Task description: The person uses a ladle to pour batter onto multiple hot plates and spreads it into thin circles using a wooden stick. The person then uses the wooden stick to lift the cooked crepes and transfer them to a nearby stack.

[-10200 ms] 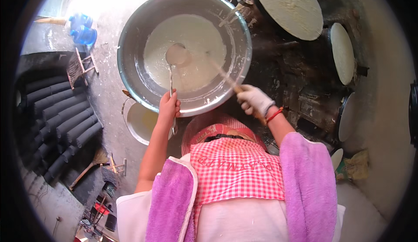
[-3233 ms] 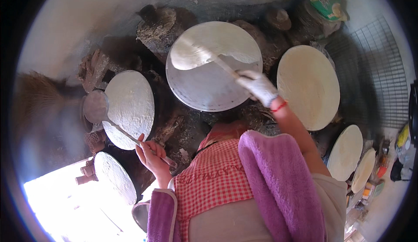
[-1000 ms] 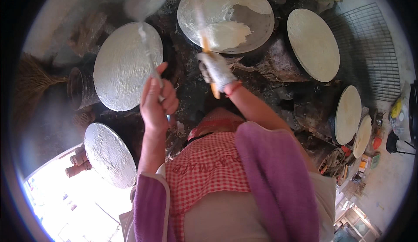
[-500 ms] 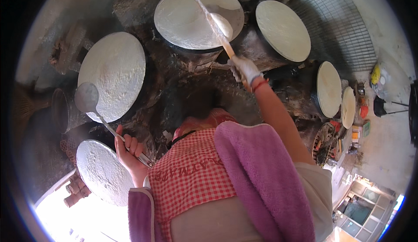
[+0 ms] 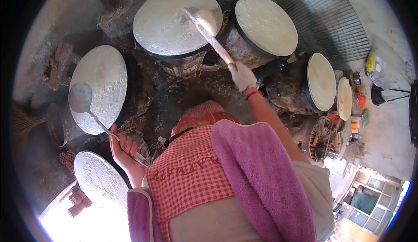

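My right hand (image 5: 243, 76), in a white glove, grips a long flat wooden stick (image 5: 217, 48) that reaches over the far round griddle (image 5: 159, 31). A smooth white lump of dough or thick batter (image 5: 207, 20) rests against the stick's far part, at the griddle's right side. A thin, pale coating covers that griddle. My bare left hand (image 5: 125, 149) is closed round the handle of a metal ladle (image 5: 81, 97). The ladle's round bowl hangs over the lower left part of the left griddle (image 5: 104, 83), which is also white-coated.
More white-coated round griddles stand around me: far right (image 5: 266, 26), right (image 5: 321, 82) and near left (image 5: 99, 174). A smaller pale disc (image 5: 344, 98) is beyond the right one. A wire rack (image 5: 324, 22) leans at the wall. A round basket (image 5: 321, 138) sits at my right.
The whole view has shifted, with the far griddle now further left. Stick and white lump have moved slightly right on that griddle. The ladle stays in my left hand over the left griddle.
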Tool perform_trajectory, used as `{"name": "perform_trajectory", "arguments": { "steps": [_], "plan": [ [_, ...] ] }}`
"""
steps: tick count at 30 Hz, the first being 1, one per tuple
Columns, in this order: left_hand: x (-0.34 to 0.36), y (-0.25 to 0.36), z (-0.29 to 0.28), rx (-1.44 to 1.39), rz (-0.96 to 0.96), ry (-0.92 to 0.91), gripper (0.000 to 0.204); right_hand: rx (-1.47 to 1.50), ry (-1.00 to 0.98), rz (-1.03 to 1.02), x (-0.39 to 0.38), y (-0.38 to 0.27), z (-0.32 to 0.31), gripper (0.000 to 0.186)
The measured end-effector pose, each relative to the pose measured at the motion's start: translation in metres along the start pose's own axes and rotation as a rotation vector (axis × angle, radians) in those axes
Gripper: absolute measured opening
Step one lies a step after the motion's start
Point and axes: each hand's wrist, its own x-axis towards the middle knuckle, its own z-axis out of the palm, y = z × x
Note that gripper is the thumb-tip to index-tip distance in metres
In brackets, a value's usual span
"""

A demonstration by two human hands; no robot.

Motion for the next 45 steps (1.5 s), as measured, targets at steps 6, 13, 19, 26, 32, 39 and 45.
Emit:
{"name": "perform_trajectory", "arguments": {
  "steps": [6,13,19,26,32,39,45],
  "plan": [
    [-0.005,-0.041,0.046,-0.111,0.053,-0.078,0.038,0.112,-0.066,-0.145,0.064,-0.007,-0.016,0.046],
    [-0.027,-0.079,0.111,-0.056,0.052,0.002,0.038,0.706,-0.399,0.019,0.126,0.045,0.01,0.041],
    [0.002,-0.088,0.146,-0.077,-0.076,-0.102,0.038,1.085,-0.737,0.071,0.152,-0.046,-0.057,0.036],
    [0.009,-0.088,0.153,0.439,0.077,0.058,0.043,1.344,-0.361,0.128,0.094,0.012,-0.037,0.038],
    [0.044,-0.086,0.16,0.546,-0.083,-0.032,0.037,1.245,-0.349,0.079,0.099,-0.062,-0.034,0.034],
    [0.097,-0.06,0.201,0.705,-0.162,-0.246,0.034,1.226,-0.319,0.188,0.093,-0.093,-0.016,0.04],
    [0.131,-0.058,0.174,0.316,-0.498,-0.339,0.032,1.159,-0.407,0.192,0.03,-0.076,-0.032,0.042]
  ]
}}
